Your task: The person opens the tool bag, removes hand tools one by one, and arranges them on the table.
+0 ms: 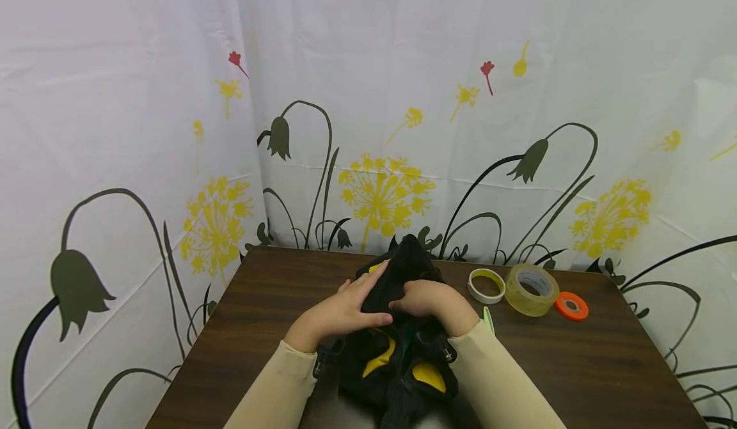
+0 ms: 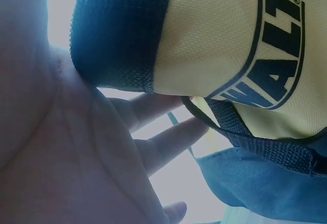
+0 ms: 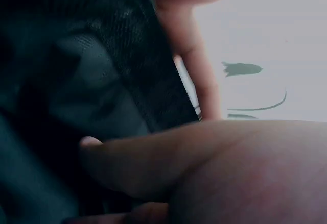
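Note:
A black fabric tool bag (image 1: 397,384) with yellow panels stands on the table between both hands. Part of the lettering "WALT" shows on its pale yellow panel (image 2: 278,45) in the left wrist view. My left hand (image 1: 342,311) lies along the bag's left side, fingers extended and thumb pointing right across the bag. The right hand (image 1: 428,300) reaches into the dark upper part of the bag from the right, with its fingers bent and partly hidden. Inside the dark fabric (image 3: 107,91), the right wrist view shows one digit; whether it pinches anything is hidden.
Right of the bag lie a white-and-yellow tape roll (image 1: 486,286), a wide clear tape roll (image 1: 532,290) and an orange ring-shaped roll (image 1: 572,305). A light green item (image 1: 488,319) pokes out beside the right wrist. A flowered curtain (image 1: 368,84) hangs behind the brown table (image 1: 576,365).

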A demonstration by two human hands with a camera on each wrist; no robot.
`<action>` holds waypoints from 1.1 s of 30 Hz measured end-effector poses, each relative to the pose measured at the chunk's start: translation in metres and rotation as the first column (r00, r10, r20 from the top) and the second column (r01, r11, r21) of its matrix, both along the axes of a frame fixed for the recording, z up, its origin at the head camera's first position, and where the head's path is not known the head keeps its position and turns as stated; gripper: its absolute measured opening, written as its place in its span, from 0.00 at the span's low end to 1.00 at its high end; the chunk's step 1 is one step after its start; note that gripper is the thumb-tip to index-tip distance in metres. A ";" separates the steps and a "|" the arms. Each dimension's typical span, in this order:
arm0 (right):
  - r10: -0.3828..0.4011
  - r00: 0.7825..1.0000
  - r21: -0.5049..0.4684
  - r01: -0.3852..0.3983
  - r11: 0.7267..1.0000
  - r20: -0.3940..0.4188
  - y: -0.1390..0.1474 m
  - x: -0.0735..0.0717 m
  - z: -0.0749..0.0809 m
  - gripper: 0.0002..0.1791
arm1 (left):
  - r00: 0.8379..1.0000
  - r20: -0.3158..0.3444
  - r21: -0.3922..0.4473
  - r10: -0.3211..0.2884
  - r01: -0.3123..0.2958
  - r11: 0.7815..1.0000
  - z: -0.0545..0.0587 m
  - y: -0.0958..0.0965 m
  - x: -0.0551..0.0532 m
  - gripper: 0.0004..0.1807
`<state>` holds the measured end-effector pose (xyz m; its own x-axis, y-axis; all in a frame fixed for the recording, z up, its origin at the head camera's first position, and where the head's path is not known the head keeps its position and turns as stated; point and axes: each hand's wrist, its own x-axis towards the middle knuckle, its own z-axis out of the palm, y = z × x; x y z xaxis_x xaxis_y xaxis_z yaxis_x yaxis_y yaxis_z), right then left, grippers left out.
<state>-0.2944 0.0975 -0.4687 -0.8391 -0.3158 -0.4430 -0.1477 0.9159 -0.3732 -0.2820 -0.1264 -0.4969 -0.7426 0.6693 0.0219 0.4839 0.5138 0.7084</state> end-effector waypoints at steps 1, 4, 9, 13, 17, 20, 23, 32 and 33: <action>0.009 1.000 0.016 -0.009 1.000 0.013 -0.001 -0.001 0.000 0.32 | 1.000 0.001 -0.001 0.000 0.000 1.000 0.000 0.000 0.000 0.56; 0.040 0.997 0.020 -0.042 0.999 0.071 -0.001 -0.001 -0.001 0.28 | 1.000 0.003 -0.007 -0.002 0.002 1.000 0.000 0.000 -0.001 0.56; 0.044 0.992 0.011 -0.046 0.999 0.122 0.000 0.001 -0.004 0.22 | 1.000 0.006 -0.022 0.002 -0.002 1.000 0.001 0.001 0.001 0.57; 0.037 0.992 0.088 -0.048 0.995 0.122 -0.001 0.001 -0.003 0.18 | 1.000 0.022 -0.031 0.009 -0.008 1.000 0.003 0.000 0.003 0.56; -0.005 0.987 0.119 -0.015 0.993 0.163 0.000 0.000 -0.001 0.15 | 1.000 0.023 -0.031 0.011 -0.010 0.999 0.003 -0.001 0.003 0.56; -0.040 0.979 0.116 0.017 0.993 0.199 0.003 -0.002 -0.002 0.15 | 1.000 0.019 -0.036 0.011 -0.010 0.999 0.004 -0.001 0.003 0.56; -0.039 0.978 0.111 0.016 0.994 0.206 0.004 -0.003 -0.004 0.16 | 1.000 0.019 -0.040 0.013 -0.013 0.999 0.004 -0.001 0.003 0.56; 0.015 0.990 0.093 -0.029 0.995 0.141 0.001 -0.002 -0.010 0.16 | 1.000 0.021 -0.034 0.016 -0.015 0.999 0.003 -0.001 0.004 0.56; 0.017 0.993 0.090 -0.028 0.996 0.120 0.001 -0.002 -0.011 0.17 | 1.000 0.022 -0.033 0.017 -0.016 0.999 0.003 -0.001 0.004 0.56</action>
